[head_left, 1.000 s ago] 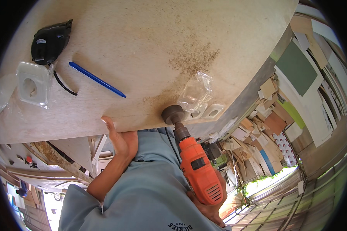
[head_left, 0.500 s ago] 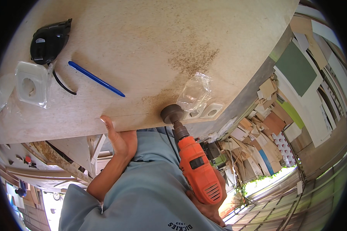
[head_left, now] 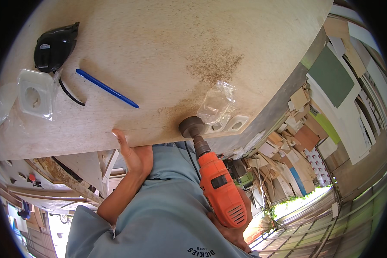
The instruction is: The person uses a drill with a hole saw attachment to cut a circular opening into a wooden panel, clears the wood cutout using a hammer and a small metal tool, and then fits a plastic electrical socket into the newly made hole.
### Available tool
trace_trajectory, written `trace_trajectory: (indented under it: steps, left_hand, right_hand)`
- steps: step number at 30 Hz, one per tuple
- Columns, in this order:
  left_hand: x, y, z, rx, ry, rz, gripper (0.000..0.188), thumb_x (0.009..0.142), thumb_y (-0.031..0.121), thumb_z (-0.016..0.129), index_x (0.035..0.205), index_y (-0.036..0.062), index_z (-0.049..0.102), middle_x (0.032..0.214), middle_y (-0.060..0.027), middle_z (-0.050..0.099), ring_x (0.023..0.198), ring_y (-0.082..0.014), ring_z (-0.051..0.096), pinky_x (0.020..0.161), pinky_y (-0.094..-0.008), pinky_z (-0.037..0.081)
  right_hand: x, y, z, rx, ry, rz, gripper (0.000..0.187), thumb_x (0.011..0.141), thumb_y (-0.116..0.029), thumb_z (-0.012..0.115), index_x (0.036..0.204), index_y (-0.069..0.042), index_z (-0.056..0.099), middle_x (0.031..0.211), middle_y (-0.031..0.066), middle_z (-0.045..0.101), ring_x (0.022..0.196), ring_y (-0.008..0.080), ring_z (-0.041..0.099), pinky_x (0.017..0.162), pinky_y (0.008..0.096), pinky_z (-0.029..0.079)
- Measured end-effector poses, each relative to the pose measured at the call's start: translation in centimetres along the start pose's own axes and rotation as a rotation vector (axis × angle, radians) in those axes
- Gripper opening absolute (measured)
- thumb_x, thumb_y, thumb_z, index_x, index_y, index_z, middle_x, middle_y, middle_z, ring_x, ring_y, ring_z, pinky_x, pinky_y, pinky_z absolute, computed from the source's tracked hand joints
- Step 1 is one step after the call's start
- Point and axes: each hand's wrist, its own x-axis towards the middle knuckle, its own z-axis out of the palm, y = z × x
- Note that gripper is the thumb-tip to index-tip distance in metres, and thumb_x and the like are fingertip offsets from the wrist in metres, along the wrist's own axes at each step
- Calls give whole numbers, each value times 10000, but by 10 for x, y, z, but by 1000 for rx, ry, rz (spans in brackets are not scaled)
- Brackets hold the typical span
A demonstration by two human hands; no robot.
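My right hand (head_left: 233,233) is wrapped round the grip of an orange power drill (head_left: 222,189), low and right of my body. A round, dark hole saw (head_left: 191,127) in its chuck meets the pale wooden board (head_left: 146,47) near the front edge. My left hand (head_left: 138,161) holds that edge further left, thumb on top; its other fingers are hidden beneath. Just right of the hole saw lie a white socket (head_left: 236,124) and a second one partly under a crumpled clear plastic wrapper (head_left: 218,103). Sawdust (head_left: 215,62) is scattered beyond them.
A blue pen (head_left: 107,88), a black tape measure (head_left: 56,47) and a plastic-wrapped white socket (head_left: 33,94) lie on the board's left side. Wood offcuts (head_left: 284,155) and leaning sheets (head_left: 331,77) fill the right. A black cord (head_left: 190,157) hangs beside the drill.
Almost nothing differs. Both hands and the drill keep their places, with the hole saw at the same spot on the board.
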Motion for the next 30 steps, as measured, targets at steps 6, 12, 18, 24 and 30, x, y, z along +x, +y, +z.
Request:
trace_trajectory:
  steps: [6,12,18,24,30]
  left_hand:
    - [-1,1,1,-1,2,-2,897,896,715,593,1551,156,342,1548,-35,412,1425,-229,377,1193,-429,315]
    - [0,0,-3,-19,1,-12,890,896,717,590,1545,154,355,1539,-32,424,1417,-225,387,1186,-420,324]
    - [1,0,-2,-11,-6,-6,890,894,713,597,1543,152,360,1534,-30,432,1411,-220,397,1183,-416,329]
    - [-2,1,3,-6,11,-7,889,892,712,601,1544,158,359,1537,-27,430,1414,-216,395,1183,-416,327]
    - [-2,1,3,-6,14,-3,881,900,713,589,1547,162,355,1543,-23,424,1423,-216,384,1189,-421,315]
  right_hand:
    - [0,0,1,53,0,24,977,677,-233,911,1454,20,377,1266,179,602,1105,298,665,917,397,545]
    - [0,2,2,105,0,29,970,678,-211,915,1445,43,379,1281,177,592,1135,284,650,948,391,528]
    - [-2,1,2,144,-6,89,972,670,-194,913,1444,49,379,1296,180,574,1164,282,627,977,397,509]
    - [-4,5,4,203,4,119,974,655,-173,915,1444,50,388,1304,177,564,1177,282,614,994,402,496]
    - [-5,11,6,239,17,107,966,652,-150,913,1443,51,397,1306,173,565,1182,277,609,1000,403,491]
